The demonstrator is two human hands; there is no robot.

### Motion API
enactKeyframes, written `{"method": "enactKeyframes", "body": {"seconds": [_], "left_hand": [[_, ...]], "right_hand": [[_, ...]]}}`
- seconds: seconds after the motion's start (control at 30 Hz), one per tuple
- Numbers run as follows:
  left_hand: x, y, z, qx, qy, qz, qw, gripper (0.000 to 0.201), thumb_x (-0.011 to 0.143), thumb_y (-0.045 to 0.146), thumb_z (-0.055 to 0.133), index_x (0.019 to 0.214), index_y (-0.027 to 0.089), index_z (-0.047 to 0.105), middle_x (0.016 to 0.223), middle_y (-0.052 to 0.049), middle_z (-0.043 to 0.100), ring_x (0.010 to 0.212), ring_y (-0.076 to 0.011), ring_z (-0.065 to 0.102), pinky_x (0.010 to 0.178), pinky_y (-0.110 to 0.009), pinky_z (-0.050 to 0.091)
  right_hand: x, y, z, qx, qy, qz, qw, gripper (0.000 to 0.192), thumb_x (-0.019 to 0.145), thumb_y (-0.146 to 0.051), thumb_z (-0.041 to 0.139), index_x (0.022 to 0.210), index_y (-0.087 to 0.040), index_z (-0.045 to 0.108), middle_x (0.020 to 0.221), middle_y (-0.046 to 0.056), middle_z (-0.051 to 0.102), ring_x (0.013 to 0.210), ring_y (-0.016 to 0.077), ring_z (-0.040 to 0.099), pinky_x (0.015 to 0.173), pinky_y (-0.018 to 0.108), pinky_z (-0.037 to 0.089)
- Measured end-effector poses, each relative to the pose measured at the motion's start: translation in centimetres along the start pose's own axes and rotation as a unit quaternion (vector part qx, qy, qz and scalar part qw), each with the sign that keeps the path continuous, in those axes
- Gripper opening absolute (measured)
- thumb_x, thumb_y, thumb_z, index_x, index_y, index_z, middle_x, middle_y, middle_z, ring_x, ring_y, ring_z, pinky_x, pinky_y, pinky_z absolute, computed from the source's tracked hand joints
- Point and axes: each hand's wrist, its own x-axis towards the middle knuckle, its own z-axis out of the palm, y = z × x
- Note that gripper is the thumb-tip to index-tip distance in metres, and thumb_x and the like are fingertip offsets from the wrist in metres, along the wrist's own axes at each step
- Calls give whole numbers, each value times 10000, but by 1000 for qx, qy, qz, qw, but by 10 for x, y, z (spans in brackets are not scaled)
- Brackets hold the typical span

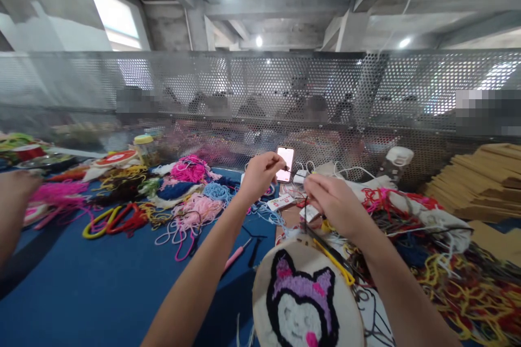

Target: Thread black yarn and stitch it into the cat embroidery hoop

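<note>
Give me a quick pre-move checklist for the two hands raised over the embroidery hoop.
1. Left hand pinched shut, apparently on a thin dark thread: ok, though the thread is barely visible.
2. Right hand closed on something small: cannot tell what, fingers hide it.
3. Round wooden embroidery hoop with the purple, black and white tufted cat face lying flat below the hands: ok.
4. Yellow-handled tool resting on the hoop's edge, untouched: ok.
5. Blue table top in front of the hoop: ok; loose yarn heaps sit further back.
6. Another person's arm at the left edge, apart from both hands: ok.
</note>
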Motion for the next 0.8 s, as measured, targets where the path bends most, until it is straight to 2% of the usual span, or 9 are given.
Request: {"method": "enactKeyframes", "body": {"seconds": [0.07, 0.17, 0.23, 0.37, 0.43, 0.5, 0.57, 0.7, 0.8], "left_hand": [[-2, 6, -2, -12, -70, -5, 997, 129, 789, 246, 536, 723, 142, 572, 459, 42, 514, 366, -51, 442, 386, -160, 336], [-6, 16, -4, -99, -198, 7, 975, 126, 782, 251, 558, 720, 142, 570, 599, -4, 586, 503, -77, 534, 499, -195, 433], [-9, 21, -6, -148, -244, 16, 958, 121, 777, 239, 565, 704, 143, 575, 662, -23, 602, 579, -90, 562, 564, -215, 459], [-10, 24, -8, -183, -224, 16, 957, 112, 772, 249, 574, 709, 158, 595, 649, -20, 600, 553, -88, 561, 553, -213, 449], [-10, 23, -8, -190, -198, 18, 961, 116, 768, 267, 578, 718, 165, 601, 807, -53, 634, 546, -81, 564, 547, -221, 455], [-9, 22, -8, -198, -180, 27, 963, 125, 757, 282, 590, 718, 165, 608, 1020, -87, 609, 551, -74, 573, 554, -236, 468], [-9, 21, -8, -220, -179, 31, 958, 132, 751, 293, 600, 727, 164, 609, 1084, -96, 590, 571, -84, 592, 574, -252, 477], [-7, 15, -7, -273, -191, 8, 943, 147, 753, 307, 607, 736, 162, 586, 747, -57, 645, 599, -121, 604, 586, -255, 463], [-5, 11, -10, -281, -165, 5, 946, 137, 759, 293, 608, 730, 162, 582, 667, -36, 632, 589, -104, 577, 583, -233, 436]], "right_hand": [[3, 5, -11, -7, 42, -7, 999, 324, 872, -327, 380, 578, -193, 375, 471, -50, 350, 469, 93, 343, 474, 239, 222], [10, 16, -19, -17, 83, -8, 996, 311, 875, -365, 379, 625, -192, 443, 474, -55, 329, 465, 96, 331, 475, 235, 223], [14, 24, -18, -30, 86, -16, 996, 300, 874, -371, 381, 659, -191, 487, 479, -51, 355, 469, 101, 346, 482, 234, 234], [22, 34, -5, -53, 73, -36, 995, 251, 861, -328, 383, 702, -193, 523, 535, -26, 454, 522, 120, 410, 505, 235, 259], [25, 38, 3, -52, 50, -37, 997, 227, 844, -298, 393, 692, -192, 523, 567, -19, 482, 546, 125, 424, 511, 234, 271], [27, 41, 12, -23, 14, -31, 999, 217, 830, -282, 402, 667, -190, 512, 569, -20, 485, 538, 121, 420, 507, 232, 281], [28, 44, 20, 35, -46, -15, 998, 231, 826, -293, 410, 641, -187, 497, 535, -26, 463, 497, 112, 401, 487, 232, 287], [25, 42, 31, 169, -171, 14, 971, 251, 835, -319, 424, 639, -184, 504, 516, -32, 453, 442, 93, 388, 446, 223, 304], [22, 33, 28, 170, -210, 15, 963, 212, 829, -246, 444, 652, -176, 537, 575, -14, 524, 481, 89, 434, 485, 216, 355]]}}
